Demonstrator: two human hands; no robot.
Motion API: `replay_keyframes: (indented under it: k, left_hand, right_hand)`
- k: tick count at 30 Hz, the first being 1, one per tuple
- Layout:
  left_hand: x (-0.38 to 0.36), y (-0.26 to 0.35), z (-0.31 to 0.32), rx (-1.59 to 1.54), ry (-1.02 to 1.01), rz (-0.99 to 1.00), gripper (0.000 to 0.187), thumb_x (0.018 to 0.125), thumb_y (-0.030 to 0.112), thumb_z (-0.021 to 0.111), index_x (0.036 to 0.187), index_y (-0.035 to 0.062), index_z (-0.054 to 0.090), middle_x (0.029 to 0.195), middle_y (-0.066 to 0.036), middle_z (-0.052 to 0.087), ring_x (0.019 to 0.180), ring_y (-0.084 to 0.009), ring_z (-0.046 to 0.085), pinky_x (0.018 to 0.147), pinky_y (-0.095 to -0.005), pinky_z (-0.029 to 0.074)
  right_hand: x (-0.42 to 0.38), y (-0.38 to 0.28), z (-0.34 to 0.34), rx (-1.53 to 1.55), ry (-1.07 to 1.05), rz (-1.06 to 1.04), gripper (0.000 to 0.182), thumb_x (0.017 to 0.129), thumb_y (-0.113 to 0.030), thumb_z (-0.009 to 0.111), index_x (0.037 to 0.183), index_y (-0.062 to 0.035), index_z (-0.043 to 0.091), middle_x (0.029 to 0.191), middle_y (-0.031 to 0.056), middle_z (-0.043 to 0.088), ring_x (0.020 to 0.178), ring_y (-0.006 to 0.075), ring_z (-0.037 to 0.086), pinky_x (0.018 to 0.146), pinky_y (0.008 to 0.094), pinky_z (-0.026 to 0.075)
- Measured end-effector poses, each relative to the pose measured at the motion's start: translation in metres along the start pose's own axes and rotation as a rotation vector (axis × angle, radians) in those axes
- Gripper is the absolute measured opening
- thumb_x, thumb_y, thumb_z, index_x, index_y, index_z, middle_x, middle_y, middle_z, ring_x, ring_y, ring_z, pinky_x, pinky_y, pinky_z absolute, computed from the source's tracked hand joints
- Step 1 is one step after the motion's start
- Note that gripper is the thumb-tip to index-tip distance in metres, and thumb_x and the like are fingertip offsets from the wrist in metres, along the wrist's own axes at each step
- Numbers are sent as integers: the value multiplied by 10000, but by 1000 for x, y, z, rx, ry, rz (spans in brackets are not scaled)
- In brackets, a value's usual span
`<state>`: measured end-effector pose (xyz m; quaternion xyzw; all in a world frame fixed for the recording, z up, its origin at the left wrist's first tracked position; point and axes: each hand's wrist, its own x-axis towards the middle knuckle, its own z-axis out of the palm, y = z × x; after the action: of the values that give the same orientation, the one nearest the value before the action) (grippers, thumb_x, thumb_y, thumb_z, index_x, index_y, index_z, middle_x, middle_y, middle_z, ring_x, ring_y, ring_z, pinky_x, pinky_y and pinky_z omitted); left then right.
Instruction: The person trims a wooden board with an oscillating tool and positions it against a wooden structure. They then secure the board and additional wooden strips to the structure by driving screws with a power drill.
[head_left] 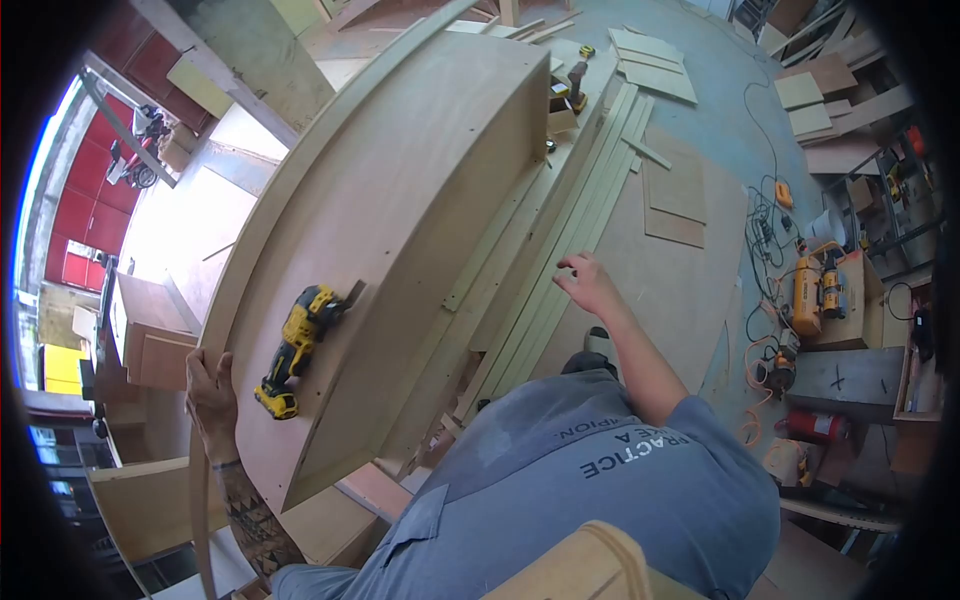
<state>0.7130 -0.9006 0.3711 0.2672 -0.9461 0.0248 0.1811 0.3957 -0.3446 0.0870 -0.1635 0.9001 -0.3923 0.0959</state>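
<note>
Left hand (pixel 212 402) grips curved strip (pixel 232 288).

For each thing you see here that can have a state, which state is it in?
Left hand: closed around the curved strip.
Right hand: in the air, fingers partly bent, holding nothing.
Yellow-and-black power tool: lying on the wooden panel, unheld; on or off, cannot tell.
Long pale strips: lying side by side.
Cables: loosely tangled on the floor.
</note>
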Motion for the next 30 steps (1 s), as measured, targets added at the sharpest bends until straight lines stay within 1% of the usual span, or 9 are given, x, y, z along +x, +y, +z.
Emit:
replay_keyframes:
  k: [8, 12, 15, 18, 19, 21, 23, 26, 30]
  left_hand:
    - [-69, 236, 27, -278, -74, -68, 561, 1049, 521, 684, 1298, 26, 601, 1127, -241, 697, 1097, -490, 678, 891, -512, 541]
    - [-111, 348, 109, -277, -354, -62, 467, 1029, 421, 718, 1269, 35, 610, 1168, -237, 680, 1083, -470, 682, 884, -528, 548]
    - [-153, 409, 172, -396, -485, -178, 479, 1002, 444, 750, 1280, 72, 629, 1130, -226, 731, 1032, -478, 705, 879, -547, 563]
    - [-199, 423, 246, -422, -552, -153, 555, 993, 527, 736, 1305, 80, 632, 1187, -229, 741, 1062, -486, 708, 909, -566, 566]
    - [-215, 422, 273, -420, -515, -138, 590, 989, 565, 724, 1315, 84, 623, 1192, -234, 738, 1060, -488, 709, 899, -576, 564]
    - [-230, 424, 302, -393, -586, -199, 613, 992, 575, 705, 1348, 87, 596, 1263, -233, 707, 1138, -467, 681, 949, -569, 544]
    - [-250, 418, 341, -410, -617, -225, 618, 996, 565, 697, 1374, 90, 576, 1346, -221, 672, 1238, -439, 644, 1020, -564, 514]
    - [-268, 409, 397, -304, -700, -399, 591, 997, 528, 702, 1369, 87, 577, 1434, -205, 612, 1377, -424, 541, 1150, -567, 423]
    - [-273, 390, 459, -254, -559, -474, 586, 995, 474, 719, 1378, 60, 562, 1476, -224, 565, 1466, -426, 441, 1234, -568, 333]
  right_hand:
    - [86, 87, -102, -25, -135, -115, 346, 947, -301, 801, 1153, -24, 771, 1126, 199, 700, 1048, 350, 723, 946, 447, 581]
    - [161, 127, -138, 828, -222, 372, 594, 1085, -537, 597, 1432, -56, 636, 1151, 118, 703, 1051, 266, 715, 924, 388, 577]
    - [228, 134, -151, 1426, -16, 440, 778, 1073, -693, 452, 1555, -83, 455, 1159, 141, 708, 1018, 342, 716, 922, 477, 580]
    - [299, 201, -115, 1533, 93, 278, 880, 1027, -829, 369, 1468, -77, 492, 1137, 198, 711, 1014, 403, 709, 894, 585, 583]
    - [333, 255, -81, 1511, 135, 506, 893, 1027, -851, 303, 1430, -84, 519, 1105, 201, 713, 978, 401, 702, 876, 608, 590]
    - [324, 281, -48, 1571, 86, 489, 835, 1081, -776, 261, 1420, -59, 524, 1034, 171, 666, 878, 363, 651, 832, 559, 598]
    - [335, 328, -5, 1412, 97, 566, 882, 1089, -769, 178, 1484, -43, 486, 1173, 201, 631, 977, 354, 635, 882, 546, 587]
    - [299, 299, 16, 1198, 57, 597, 955, 1082, -769, 81, 1662, -53, 333, 1598, 250, 498, 1407, 416, 564, 1222, 585, 439]
    - [300, 283, 42, 1209, -102, 755, 878, 1118, -701, 95, 1638, -61, 398, 1613, 193, 520, 1479, 390, 517, 1244, 586, 436]
